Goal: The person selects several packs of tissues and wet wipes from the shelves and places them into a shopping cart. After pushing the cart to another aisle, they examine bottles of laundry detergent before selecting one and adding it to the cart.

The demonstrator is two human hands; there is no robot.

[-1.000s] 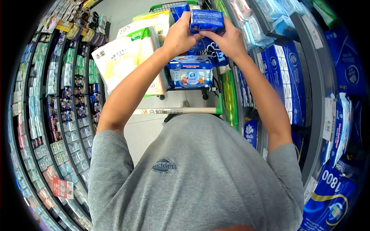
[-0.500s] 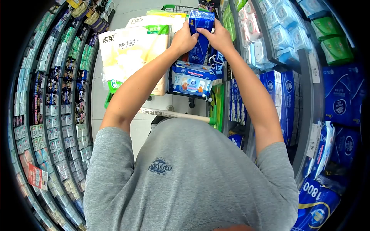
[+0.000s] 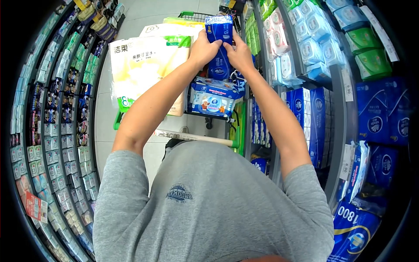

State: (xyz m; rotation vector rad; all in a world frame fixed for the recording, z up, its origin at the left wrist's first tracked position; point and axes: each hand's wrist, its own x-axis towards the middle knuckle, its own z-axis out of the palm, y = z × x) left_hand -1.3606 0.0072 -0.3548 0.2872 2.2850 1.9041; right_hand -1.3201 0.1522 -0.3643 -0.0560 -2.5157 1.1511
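My left hand [image 3: 205, 50] and my right hand [image 3: 239, 54] grip a blue tissue pack [image 3: 218, 29] from its two sides, thumbs close together on its front. The pack is over the shopping cart, its shiny end facing up in view. Right below it in the cart lies a blue-and-white wet wipes pack [image 3: 213, 101]. On the left, close to my left forearm, a large white-and-yellow tissue paper bundle [image 3: 144, 65] stands in the cart and hides part of it.
The cart's handle [image 3: 198, 137] crosses in front of my waist. Shelves on the right hold light-blue wipes packs [image 3: 315, 26] and blue tissue packs [image 3: 322, 118]. A tall rack of small packets [image 3: 52, 131] lines the left side. Pale floor tiles [image 3: 150, 13] run ahead.
Both hands still hold the blue tissue pack, which sits slightly further left and lower in view. The cart and right-hand shelves have also shifted left in view.
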